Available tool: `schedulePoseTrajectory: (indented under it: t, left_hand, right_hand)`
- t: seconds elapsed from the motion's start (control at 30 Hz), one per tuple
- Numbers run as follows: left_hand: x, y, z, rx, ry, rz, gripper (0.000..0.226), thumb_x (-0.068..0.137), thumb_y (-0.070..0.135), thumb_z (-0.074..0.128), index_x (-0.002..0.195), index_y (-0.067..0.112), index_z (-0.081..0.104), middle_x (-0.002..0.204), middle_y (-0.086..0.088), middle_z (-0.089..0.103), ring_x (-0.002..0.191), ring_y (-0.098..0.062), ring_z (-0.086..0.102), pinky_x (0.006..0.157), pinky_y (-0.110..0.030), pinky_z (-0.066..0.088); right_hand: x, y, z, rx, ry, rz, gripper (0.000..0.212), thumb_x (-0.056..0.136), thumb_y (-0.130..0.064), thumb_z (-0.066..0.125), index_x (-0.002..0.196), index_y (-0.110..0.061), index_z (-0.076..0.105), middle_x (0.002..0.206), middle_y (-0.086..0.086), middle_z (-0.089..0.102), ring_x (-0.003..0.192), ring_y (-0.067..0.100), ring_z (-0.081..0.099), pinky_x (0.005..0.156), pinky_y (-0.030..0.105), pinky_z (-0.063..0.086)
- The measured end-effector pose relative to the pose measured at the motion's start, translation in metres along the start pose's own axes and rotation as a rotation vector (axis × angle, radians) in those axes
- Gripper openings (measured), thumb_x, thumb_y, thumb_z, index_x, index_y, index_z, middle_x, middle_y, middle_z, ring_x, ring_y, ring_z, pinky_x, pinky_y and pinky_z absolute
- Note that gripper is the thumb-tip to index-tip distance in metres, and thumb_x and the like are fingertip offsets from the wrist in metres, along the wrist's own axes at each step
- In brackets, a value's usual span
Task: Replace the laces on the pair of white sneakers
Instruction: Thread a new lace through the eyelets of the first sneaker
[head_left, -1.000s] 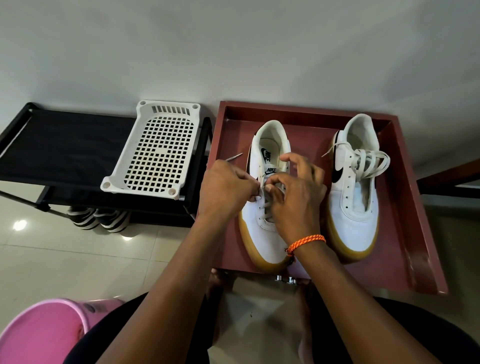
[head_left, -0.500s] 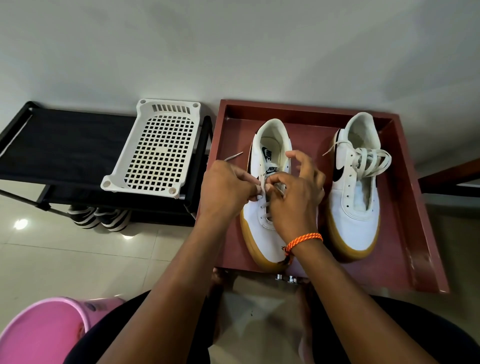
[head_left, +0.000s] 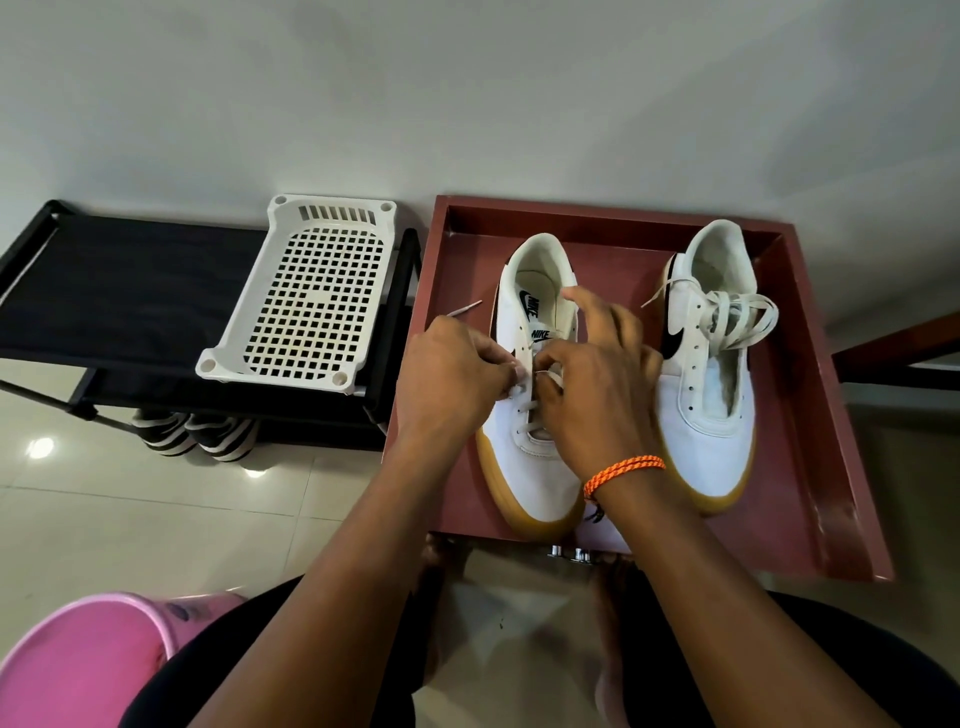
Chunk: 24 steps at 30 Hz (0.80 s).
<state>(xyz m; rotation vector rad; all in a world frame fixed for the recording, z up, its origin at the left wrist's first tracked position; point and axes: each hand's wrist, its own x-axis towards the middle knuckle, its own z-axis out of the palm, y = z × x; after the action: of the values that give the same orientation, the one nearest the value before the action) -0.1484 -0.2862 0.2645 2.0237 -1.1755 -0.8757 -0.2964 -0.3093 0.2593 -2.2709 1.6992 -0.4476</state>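
Both hands are down on the left sneaker (head_left: 535, 467), which sits toe toward the bottom of the frame in the left half of the red-brown tray (head_left: 810, 467) at centre right. The left hand (head_left: 447, 379) has its fingers curled tight, pinching the white lace (head_left: 521, 388) at the eyelets on the shoe's left side; a loose lace end (head_left: 465, 308) pokes out past the knuckles toward the upper left. The right hand (head_left: 597, 395), with an orange bracelet (head_left: 623, 470) at the wrist, pinches the same lace over the tongue with thumb and a bent finger, while the forefinger sticks up over the shoe's opening. The right sneaker (head_left: 709, 415) stands just beside it in the tray's right half, lace bunched loosely across its upper eyelets, lower eyelets bare. At the upper left, a white perforated basket (head_left: 306, 291) lies on a black rack (head_left: 114, 280), striped shoes (head_left: 197, 431) below it. A pink bucket (head_left: 88, 660) fills the lower left corner.
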Motion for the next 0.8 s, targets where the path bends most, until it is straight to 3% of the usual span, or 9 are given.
schedulePoseTrajectory:
  t: [0.07, 0.23, 0.37, 0.47, 0.57, 0.67, 0.73, 0.8]
  left_hand:
    - [-0.001, 0.000, 0.001, 0.058, 0.028, 0.018, 0.012, 0.083, 0.028, 0.089, 0.074, 0.028, 0.081, 0.064, 0.013, 0.074, 0.065, -0.006, 0.074, 0.069, -0.039, 0.064]
    - [-0.003, 0.004, -0.003, -0.044, 0.027, 0.014, 0.010, 0.083, 0.023, 0.085, 0.074, 0.026, 0.080, 0.069, 0.012, 0.075, 0.071, -0.011, 0.073, 0.072, -0.037, 0.062]
    - [-0.004, 0.015, -0.017, -0.609, -0.087, -0.017, 0.007, 0.091, -0.002, 0.072, 0.087, 0.002, 0.076, 0.082, -0.015, 0.076, 0.076, -0.026, 0.072, 0.073, -0.035, 0.059]
    - [-0.006, 0.024, -0.031, -1.022, -0.214, -0.020, 0.005, 0.099, 0.003, 0.065, 0.096, 0.006, 0.068, 0.101, -0.016, 0.078, 0.096, -0.031, 0.078, 0.084, -0.037, 0.065]
    - [-0.005, 0.024, -0.041, -1.291, -0.235, -0.021, 0.004, 0.100, 0.012, 0.059, 0.097, 0.012, 0.062, 0.098, -0.009, 0.077, 0.090, -0.024, 0.078, 0.080, -0.034, 0.065]
    - [0.002, 0.019, -0.039, -1.021, -0.102, -0.083, 0.013, 0.103, 0.010, 0.051, 0.106, 0.014, 0.063, 0.086, -0.005, 0.072, 0.068, -0.020, 0.068, 0.065, -0.032, 0.055]
    - [0.005, 0.013, -0.030, -0.548, 0.020, -0.039, 0.014, 0.103, 0.021, 0.055, 0.104, 0.018, 0.068, 0.077, 0.003, 0.069, 0.060, -0.015, 0.062, 0.060, -0.030, 0.049]
    - [0.003, 0.007, -0.018, -0.057, 0.011, 0.091, 0.029, 0.102, 0.047, 0.060, 0.084, 0.025, 0.069, 0.070, 0.008, 0.065, 0.061, -0.010, 0.060, 0.061, -0.030, 0.044]
  right_hand:
    - [-0.001, -0.001, 0.004, 0.033, -0.025, 0.022, 0.011, 0.086, -0.019, 0.079, 0.092, -0.028, 0.079, 0.163, -0.009, 0.037, 0.146, 0.026, 0.030, 0.100, 0.050, 0.035]
    - [-0.001, 0.001, 0.002, 0.008, -0.029, -0.001, 0.008, 0.084, -0.022, 0.080, 0.088, -0.027, 0.075, 0.163, -0.007, 0.036, 0.145, 0.028, 0.033, 0.099, 0.050, 0.037]
    - [-0.001, 0.003, 0.000, 0.006, -0.058, -0.013, 0.010, 0.082, -0.020, 0.078, 0.087, -0.027, 0.073, 0.163, -0.008, 0.034, 0.145, 0.026, 0.031, 0.100, 0.049, 0.036]
    - [-0.001, 0.005, -0.001, 0.030, -0.058, -0.019, 0.006, 0.083, -0.023, 0.077, 0.086, -0.028, 0.074, 0.163, -0.010, 0.035, 0.144, 0.025, 0.031, 0.101, 0.048, 0.036]
    - [0.000, 0.008, -0.002, 0.077, -0.062, -0.015, 0.008, 0.082, -0.020, 0.078, 0.087, -0.026, 0.076, 0.163, -0.011, 0.036, 0.143, 0.024, 0.031, 0.101, 0.046, 0.034]
    - [0.000, 0.009, -0.002, 0.119, -0.066, -0.012, 0.011, 0.081, -0.019, 0.079, 0.089, -0.026, 0.077, 0.163, -0.011, 0.037, 0.142, 0.023, 0.032, 0.100, 0.043, 0.032]
    - [0.001, 0.009, -0.002, 0.130, -0.066, -0.020, 0.012, 0.079, -0.018, 0.079, 0.088, -0.026, 0.077, 0.162, -0.012, 0.037, 0.140, 0.022, 0.033, 0.097, 0.042, 0.032]
    - [0.002, 0.010, -0.001, 0.127, -0.075, -0.024, 0.012, 0.079, -0.017, 0.079, 0.087, -0.026, 0.075, 0.162, -0.012, 0.037, 0.138, 0.022, 0.034, 0.096, 0.043, 0.034]
